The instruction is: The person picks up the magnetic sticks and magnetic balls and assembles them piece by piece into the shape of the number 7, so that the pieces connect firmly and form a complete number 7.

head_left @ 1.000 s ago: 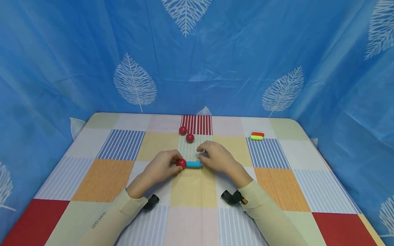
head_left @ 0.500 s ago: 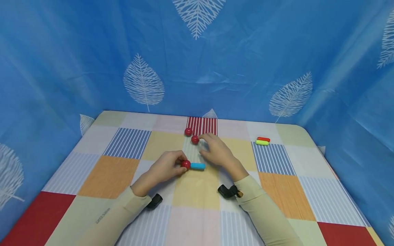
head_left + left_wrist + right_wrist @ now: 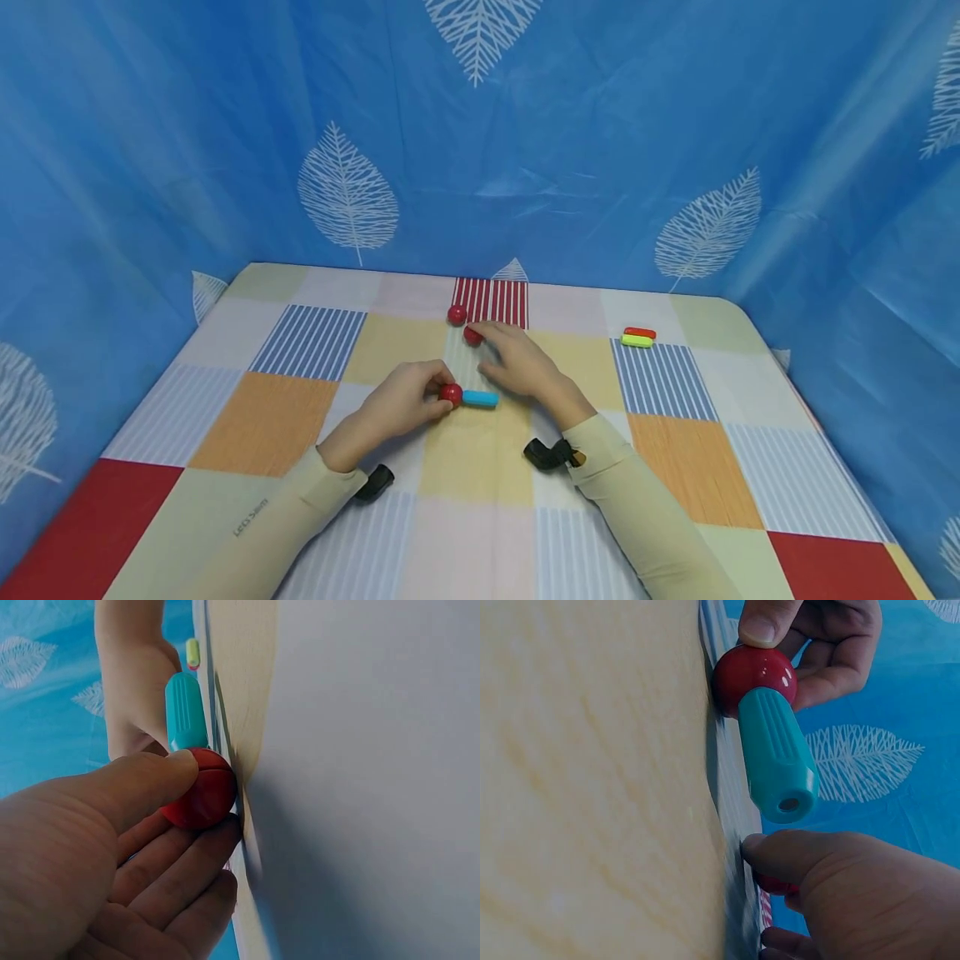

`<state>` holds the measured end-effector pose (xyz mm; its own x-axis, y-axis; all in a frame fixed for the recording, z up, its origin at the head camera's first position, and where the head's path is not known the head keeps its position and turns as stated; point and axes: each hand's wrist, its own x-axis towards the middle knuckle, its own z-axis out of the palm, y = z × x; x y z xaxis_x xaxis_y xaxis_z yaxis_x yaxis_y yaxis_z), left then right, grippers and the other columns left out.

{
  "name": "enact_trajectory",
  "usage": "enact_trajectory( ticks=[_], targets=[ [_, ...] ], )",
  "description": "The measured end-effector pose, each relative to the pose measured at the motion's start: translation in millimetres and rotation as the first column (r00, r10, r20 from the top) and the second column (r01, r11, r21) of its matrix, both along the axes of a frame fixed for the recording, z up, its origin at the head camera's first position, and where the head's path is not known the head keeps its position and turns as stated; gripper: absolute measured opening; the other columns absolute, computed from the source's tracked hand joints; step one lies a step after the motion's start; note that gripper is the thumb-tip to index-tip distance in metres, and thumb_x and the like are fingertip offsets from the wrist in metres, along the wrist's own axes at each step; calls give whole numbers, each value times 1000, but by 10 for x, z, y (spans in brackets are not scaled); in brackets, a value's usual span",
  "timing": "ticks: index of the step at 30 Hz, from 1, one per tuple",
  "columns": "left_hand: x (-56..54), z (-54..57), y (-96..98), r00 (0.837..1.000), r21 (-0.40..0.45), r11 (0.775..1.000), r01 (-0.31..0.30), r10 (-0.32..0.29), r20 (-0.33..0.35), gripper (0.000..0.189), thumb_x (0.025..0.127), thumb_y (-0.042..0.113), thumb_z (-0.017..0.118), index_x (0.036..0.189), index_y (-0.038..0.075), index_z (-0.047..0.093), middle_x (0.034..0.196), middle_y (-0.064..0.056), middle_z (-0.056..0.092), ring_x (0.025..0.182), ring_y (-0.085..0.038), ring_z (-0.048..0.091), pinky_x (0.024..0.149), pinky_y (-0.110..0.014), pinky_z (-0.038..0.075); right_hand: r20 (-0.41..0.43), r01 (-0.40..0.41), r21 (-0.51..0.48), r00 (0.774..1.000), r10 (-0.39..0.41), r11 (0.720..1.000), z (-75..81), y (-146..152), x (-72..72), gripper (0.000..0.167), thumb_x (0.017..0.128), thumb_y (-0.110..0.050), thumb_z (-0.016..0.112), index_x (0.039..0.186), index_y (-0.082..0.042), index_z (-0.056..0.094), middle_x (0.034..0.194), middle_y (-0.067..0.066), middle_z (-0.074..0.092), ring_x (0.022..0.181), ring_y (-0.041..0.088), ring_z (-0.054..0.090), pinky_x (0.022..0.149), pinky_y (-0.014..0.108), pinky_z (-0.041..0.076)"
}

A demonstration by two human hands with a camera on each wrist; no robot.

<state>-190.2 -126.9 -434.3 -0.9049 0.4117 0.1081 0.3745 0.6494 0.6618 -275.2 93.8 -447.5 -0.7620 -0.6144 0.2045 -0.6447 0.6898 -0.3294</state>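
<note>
A red ball [image 3: 451, 394] with a blue ribbed rod [image 3: 480, 398] joined to its side is pinched between the thumb and fingers of my left hand [image 3: 401, 402]. In the right wrist view the rod [image 3: 776, 754] shows a round hole in its free end. My right hand [image 3: 522, 360] reaches beyond the rod, its index finger over a second red ball [image 3: 470, 337] and its thumb apart from that ball. That second ball [image 3: 774, 885] is mostly hidden behind the thumb in the right wrist view. Just behind it lies a third red ball [image 3: 457, 315].
A red rod [image 3: 640, 332] and a yellow-green rod [image 3: 637, 341] lie side by side at the back right of the patchwork tablecloth [image 3: 480, 467]. A blue curtain [image 3: 570, 167] with white leaf prints hangs behind and beside the table.
My right hand has moved away from the blue rod's end, forward and left to the second red ball. My left hand keeps its pinch on the red ball. The head view has shifted slightly.
</note>
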Motion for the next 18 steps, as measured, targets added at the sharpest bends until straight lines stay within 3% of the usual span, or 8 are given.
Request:
enact_trajectory(
  ticks=[7, 14, 18],
  targets=[
    [-11, 27, -25, 1000, 9, 1000, 9, -9, -3, 21, 83, 11, 79, 98, 10, 65, 94, 1, 68, 91, -11, 66, 79, -30, 54, 6, 7, -55, 1000, -7, 998, 32, -44, -6, 52, 87, -21, 72, 134, -13, 52, 128, 4, 54, 120, 20, 49, 103, 37, 39],
    [-1, 5, -21, 1000, 2, 1000, -6, 6, 1, 21, 82, 10, 79, 97, 12, 65, 93, 3, 68, 90, -9, 66, 79, -29, 54, 17, -4, -32, 1000, 4, 999, 29, -42, 27, 55, 90, -21, 70, 141, -14, 49, 136, 8, 53, 127, 25, 46, 107, 40, 35],
    [4, -5, -7, 1000, 2, 1000, -16, 16, 17, 21, 82, 11, 79, 97, 13, 65, 94, 4, 68, 90, -9, 66, 80, -30, 54, 33, 7, -60, 999, -5, 998, 15, -23, 36, 41, 90, -19, 71, 127, -14, 55, 119, 3, 59, 112, 20, 53, 99, 37, 42]
  ],
)
